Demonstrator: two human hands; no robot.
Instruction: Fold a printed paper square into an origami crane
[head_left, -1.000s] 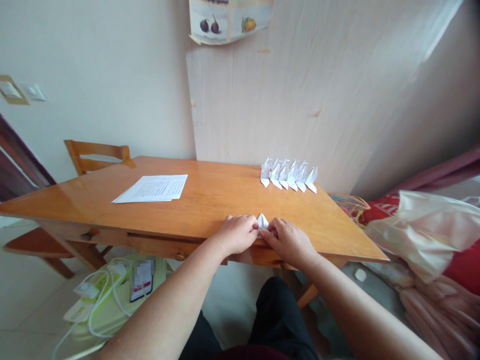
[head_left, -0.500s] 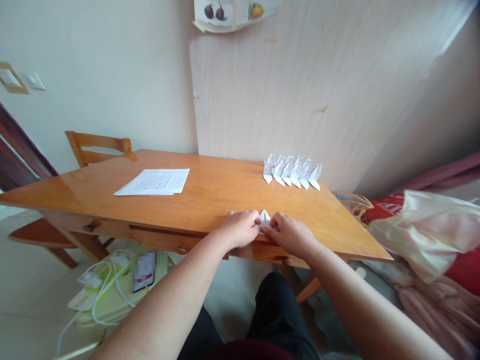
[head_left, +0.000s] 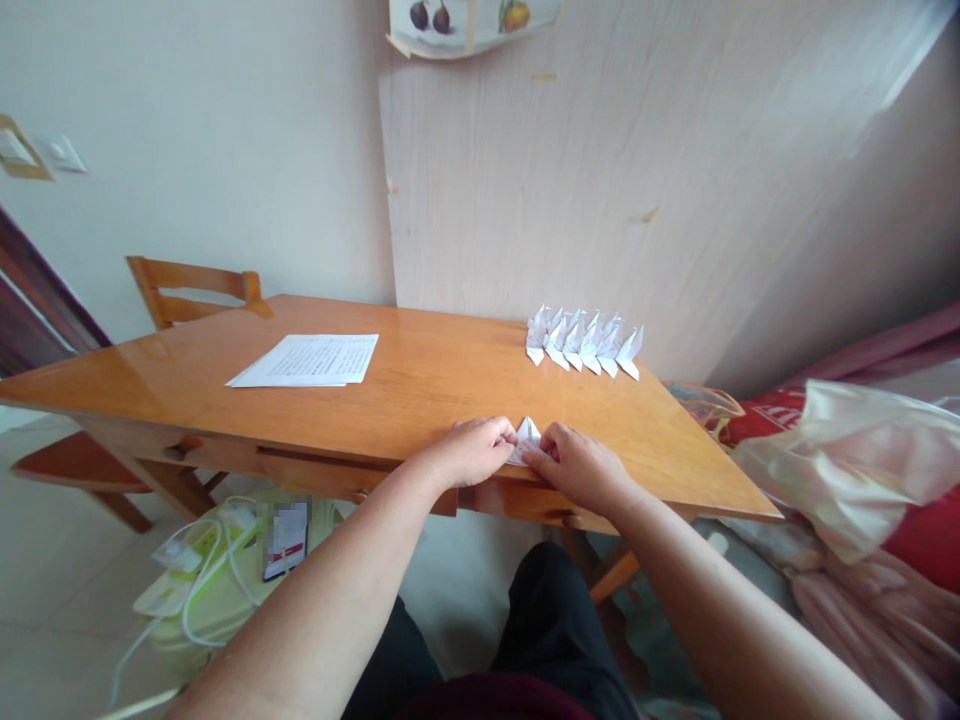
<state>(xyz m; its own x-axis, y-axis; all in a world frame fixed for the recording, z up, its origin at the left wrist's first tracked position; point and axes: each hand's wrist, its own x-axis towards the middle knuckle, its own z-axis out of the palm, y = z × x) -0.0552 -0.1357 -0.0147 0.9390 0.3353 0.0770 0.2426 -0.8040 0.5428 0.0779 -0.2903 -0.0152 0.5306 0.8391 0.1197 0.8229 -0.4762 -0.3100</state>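
Near the table's front edge lies a small piece of folded paper [head_left: 528,440], white with print on it and a pointed top. My left hand [head_left: 480,450] is closed at its left side, fingertips pinched at the paper's edge. On the other side, my right hand [head_left: 583,465] grips the right edge, its thumb lying over the lower part of the sheet. The fingers partly cover both sides of the fold. Farther back on the right stand several folded paper pieces [head_left: 581,343] in close rows, with upright points.
The wooden table [head_left: 435,365] stands against the wall and carries a stack of printed sheets [head_left: 307,360] on its left. A wooden chair [head_left: 195,290] is at the far left. Below sit a phone [head_left: 285,540] and white cables [head_left: 202,580]. Plastic bags [head_left: 855,460] lie at right.
My left hand has shifted slightly left, and more of the folded paper shows between the hands. My right hand stays nearly in place.
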